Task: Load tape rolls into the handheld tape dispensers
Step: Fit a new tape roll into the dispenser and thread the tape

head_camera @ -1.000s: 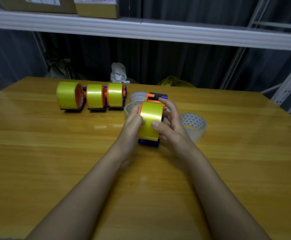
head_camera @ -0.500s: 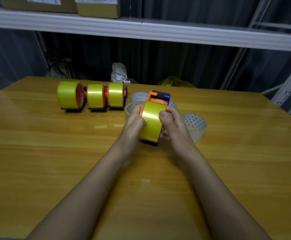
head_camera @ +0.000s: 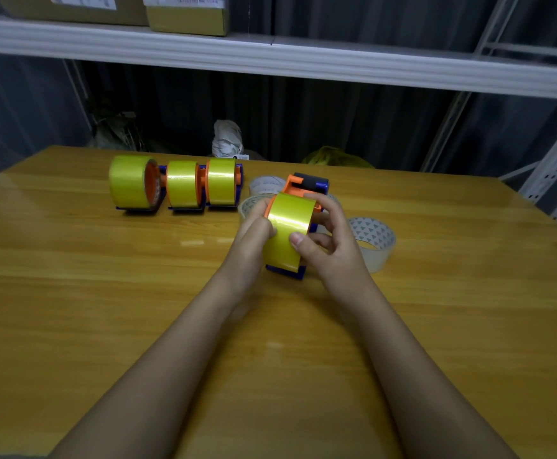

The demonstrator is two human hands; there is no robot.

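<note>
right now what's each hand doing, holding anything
Left hand: grips the left side of the yellow tape roll on the dispenser.
Right hand: holds the roll's right side, thumb on its face.

Bare table (head_camera: 105, 326) near and either side; loaded dispensers (head_camera: 178, 187) far left, loose rolls (head_camera: 373, 240) right.

Yellow tape roll (head_camera: 287, 231) on blue-orange dispenser (head_camera: 307, 187), tilted, mid-table; three loaded dispensers (head_camera: 178, 188) behind-left.
</note>
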